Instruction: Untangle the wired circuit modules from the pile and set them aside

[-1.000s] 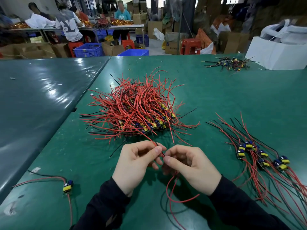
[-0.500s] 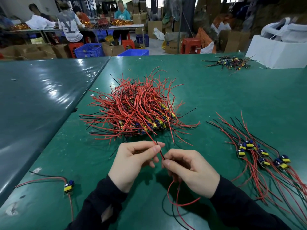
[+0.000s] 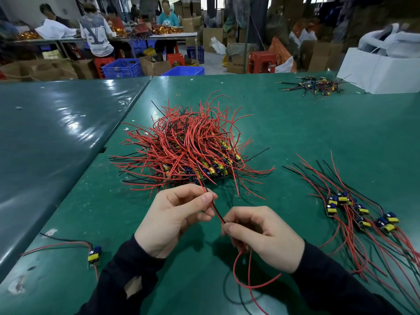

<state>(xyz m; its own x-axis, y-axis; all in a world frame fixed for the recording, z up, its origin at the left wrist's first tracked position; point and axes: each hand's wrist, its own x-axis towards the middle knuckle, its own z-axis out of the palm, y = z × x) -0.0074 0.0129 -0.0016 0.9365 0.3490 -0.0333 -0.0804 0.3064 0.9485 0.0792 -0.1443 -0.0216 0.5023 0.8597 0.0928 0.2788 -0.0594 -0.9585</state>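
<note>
A red and black wire pair [image 3: 214,209] ran taut between both hands just in front of the tangled pile [image 3: 191,153] on the green table [image 3: 318,137]; the left hand [image 3: 175,218] pinched it between thumb and forefinger, and the right hand [image 3: 261,237] gripped it lower with curled fingers, red loops hanging beneath; sorted modules [image 3: 361,214] lay to the right, one single module [image 3: 94,255] to the left, a small far cluster [image 3: 316,85] beside a white box [image 3: 381,73]; a seated worker's shirt [image 3: 96,35] bore a large "Y"-like mark; the carton lettering behind was too small to read.
</note>
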